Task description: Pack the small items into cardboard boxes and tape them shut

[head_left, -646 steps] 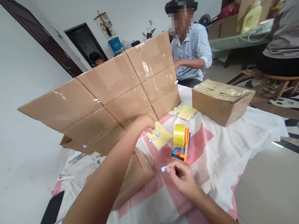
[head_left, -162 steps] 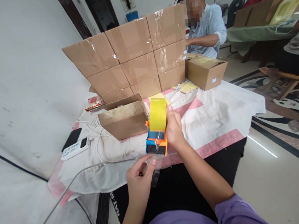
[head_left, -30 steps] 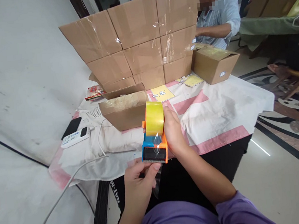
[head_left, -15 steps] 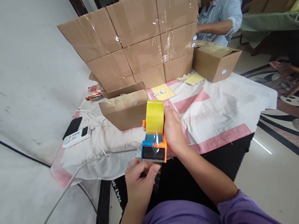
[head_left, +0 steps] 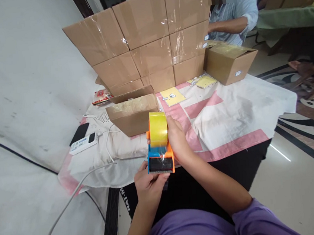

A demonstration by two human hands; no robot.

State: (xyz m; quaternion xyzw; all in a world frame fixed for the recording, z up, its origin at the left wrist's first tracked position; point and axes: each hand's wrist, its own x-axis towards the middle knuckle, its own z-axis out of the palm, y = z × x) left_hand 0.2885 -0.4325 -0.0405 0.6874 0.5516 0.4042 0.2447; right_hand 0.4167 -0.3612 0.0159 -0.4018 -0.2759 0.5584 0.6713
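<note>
My right hand (head_left: 178,139) is wrapped round the side of a blue and orange tape dispenser (head_left: 161,161), which carries a roll of yellow-looking tape (head_left: 158,129). Its toothed cutting edge faces me. Just beneath that edge, my left hand (head_left: 149,182) has its thumb and fingers closed at the loose tape end (head_left: 166,185), a short clear piece hanging over my dark trousers. Part of the left fingers is hidden behind the dispenser. Beyond the roll, a small cardboard box (head_left: 134,118) stands on the cloth-covered table (head_left: 230,117).
A tall wall of taped cardboard boxes (head_left: 150,54) rises at the back. Another carton (head_left: 231,63) stands to the right, near a person in a light shirt (head_left: 246,7). Yellow cards (head_left: 173,96), a white device (head_left: 83,144), a dark phone-like slab (head_left: 78,134) and a cable (head_left: 70,201) lie around.
The dispenser has come slightly lower and toward me, its roll shifting left. My left hand has moved up against the cutter, and less of the loose tape shows below it.
</note>
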